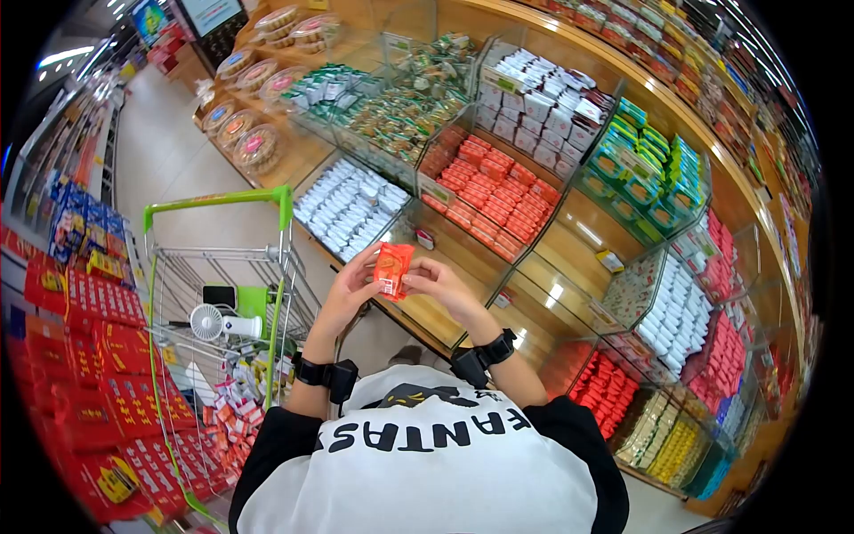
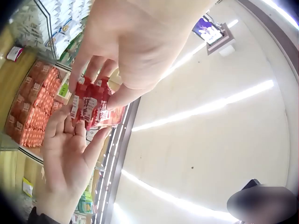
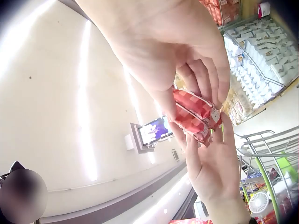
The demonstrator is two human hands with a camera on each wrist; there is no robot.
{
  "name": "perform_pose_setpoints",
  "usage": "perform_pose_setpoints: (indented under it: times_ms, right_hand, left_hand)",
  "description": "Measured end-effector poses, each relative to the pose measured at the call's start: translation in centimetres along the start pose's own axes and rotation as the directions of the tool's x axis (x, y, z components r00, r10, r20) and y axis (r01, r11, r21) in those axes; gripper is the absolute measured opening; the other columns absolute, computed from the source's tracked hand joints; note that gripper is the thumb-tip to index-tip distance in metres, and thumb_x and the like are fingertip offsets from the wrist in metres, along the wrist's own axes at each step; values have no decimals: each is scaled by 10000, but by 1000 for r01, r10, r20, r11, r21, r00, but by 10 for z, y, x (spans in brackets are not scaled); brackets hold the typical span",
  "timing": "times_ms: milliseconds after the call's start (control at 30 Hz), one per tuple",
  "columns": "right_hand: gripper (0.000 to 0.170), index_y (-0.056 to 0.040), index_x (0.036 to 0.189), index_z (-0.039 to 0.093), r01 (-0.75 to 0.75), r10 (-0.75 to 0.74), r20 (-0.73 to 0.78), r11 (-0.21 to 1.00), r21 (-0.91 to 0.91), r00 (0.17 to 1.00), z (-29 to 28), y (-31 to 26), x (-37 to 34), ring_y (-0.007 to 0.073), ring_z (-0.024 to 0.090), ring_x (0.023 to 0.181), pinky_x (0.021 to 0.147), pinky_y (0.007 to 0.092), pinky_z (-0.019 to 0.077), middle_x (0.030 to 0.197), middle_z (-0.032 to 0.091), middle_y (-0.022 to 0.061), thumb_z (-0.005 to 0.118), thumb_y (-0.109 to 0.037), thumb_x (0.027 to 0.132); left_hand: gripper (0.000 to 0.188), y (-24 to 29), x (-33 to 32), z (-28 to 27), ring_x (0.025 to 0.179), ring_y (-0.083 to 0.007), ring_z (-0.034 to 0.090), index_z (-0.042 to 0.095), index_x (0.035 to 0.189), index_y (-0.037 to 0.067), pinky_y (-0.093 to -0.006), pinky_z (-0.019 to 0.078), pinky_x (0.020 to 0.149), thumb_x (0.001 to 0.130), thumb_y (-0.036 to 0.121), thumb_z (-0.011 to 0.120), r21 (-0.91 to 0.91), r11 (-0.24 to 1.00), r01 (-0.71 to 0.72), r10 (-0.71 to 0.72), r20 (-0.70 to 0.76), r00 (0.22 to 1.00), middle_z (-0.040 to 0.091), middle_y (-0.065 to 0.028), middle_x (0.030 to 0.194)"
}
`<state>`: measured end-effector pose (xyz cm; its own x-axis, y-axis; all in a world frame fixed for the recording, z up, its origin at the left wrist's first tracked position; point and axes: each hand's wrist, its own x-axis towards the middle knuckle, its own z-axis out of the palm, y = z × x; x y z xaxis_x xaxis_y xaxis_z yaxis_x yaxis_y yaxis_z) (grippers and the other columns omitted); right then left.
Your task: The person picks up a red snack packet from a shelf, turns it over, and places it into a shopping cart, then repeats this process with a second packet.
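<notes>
A small red packet (image 1: 392, 270) is held between both hands in front of the shirt. At its left side the left hand (image 1: 352, 289) grips it by the edge. The right hand (image 1: 447, 289) pinches the opposite side between thumb and fingers. From the left wrist view, the red packet (image 2: 88, 105) shows white print, with the left hand (image 2: 135, 44) above and the right hand (image 2: 67, 156) below. Red, lighter-checked wrapping of the packet (image 3: 192, 114) faces the right wrist view, between the right hand (image 3: 163, 51) and the left hand (image 3: 212, 163).
Clear bins on a wooden display hold orange-red packets (image 1: 494, 191), white packets (image 1: 351, 206) and green packs (image 1: 642, 169). A green-handled cart (image 1: 218, 200) with a white fan (image 1: 206, 322) and loose packets stands at the left, beside stacked red packages (image 1: 107, 347).
</notes>
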<state>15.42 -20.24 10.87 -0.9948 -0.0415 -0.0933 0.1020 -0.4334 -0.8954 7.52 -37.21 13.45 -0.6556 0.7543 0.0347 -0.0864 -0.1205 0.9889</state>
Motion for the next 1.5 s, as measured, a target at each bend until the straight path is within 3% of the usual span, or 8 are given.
perform_pose_setpoints:
  times_ms: [200, 333, 567, 767, 967, 1033, 1233, 1500]
  right_hand:
    - [441, 5, 1131, 419, -49, 55, 78, 996, -70, 995, 16, 14, -5, 135, 503, 964, 836, 269, 403, 1046, 521, 69, 613, -151, 767]
    - [480, -11, 1148, 406, -58, 68, 126, 995, -83, 990, 27, 23, -13, 136, 495, 974, 854, 272, 390, 1058, 512, 62, 634, -133, 744]
    - [501, -52, 1123, 414, 23, -22, 203, 1000, -3, 979, 29, 38, -21, 136, 491, 972, 821, 275, 414, 1057, 502, 55, 666, -73, 690]
    - [442, -58, 1094, 424, 15, -3, 251, 999, -44, 968, 38, 34, -26, 137, 493, 979, 823, 273, 432, 1064, 488, 53, 635, -25, 707]
    - [482, -47, 1076, 440, 142, -143, 161, 990, 14, 977, 61, 25, -24, 128, 519, 927, 811, 268, 424, 1015, 517, 65, 686, -32, 662]
    - [477, -45, 1069, 459, 261, -241, 210, 962, -76, 948, 67, 25, -22, 129, 525, 911, 801, 265, 427, 1013, 526, 66, 694, -40, 654]
    - [520, -33, 1103, 471, 329, -235, 301, 889, -317, 924, 95, 20, -18, 137, 538, 900, 809, 273, 423, 1020, 541, 67, 706, -62, 640]
    - [493, -51, 1099, 487, 369, -279, 328, 893, -258, 902, 130, 29, 1, 154, 522, 938, 793, 273, 430, 1032, 529, 56, 694, -66, 652]
  left_hand:
    - [680, -3, -32, 7, 1005, -163, 458, 253, 1302, 73, -290, 393, 842, 717, -1, 591, 131, 991, -24, 42, -134, 990, 436, -99, 1146]
    - [734, -4, -59, 19, 968, -155, 481, 236, 1307, 101, -284, 409, 813, 690, 54, 629, 286, 958, 3, 68, -237, 969, 455, -92, 1127]
    - [773, -3, -88, 24, 963, -166, 479, 206, 1307, 69, -292, 384, 839, 666, 36, 638, 319, 946, -55, 160, -316, 935, 463, -112, 1101]
    - [736, 6, -92, 19, 978, -160, 482, 255, 1290, 85, -287, 391, 828, 658, 32, 628, 228, 964, -134, 208, -340, 917, 466, -88, 1116]
    - [671, 11, -104, 8, 1040, -153, 463, 333, 1243, 55, -288, 378, 857, 660, 57, 666, 247, 961, -125, 207, -345, 915, 459, -86, 1146]
    - [651, 11, -113, -2, 1048, -151, 461, 352, 1230, 49, -286, 371, 874, 663, 64, 672, 230, 972, -46, 117, -303, 946, 462, -75, 1146]
    - [537, 7, -144, -18, 1031, -146, 470, 419, 1111, 27, -286, 368, 889, 647, 37, 689, 190, 981, -45, 117, -387, 915, 491, -66, 1067]
    - [534, 7, -169, -42, 978, -149, 487, 418, 1107, 11, -281, 380, 862, 639, -14, 673, 65, 989, -135, 149, -525, 838, 501, -65, 1032]
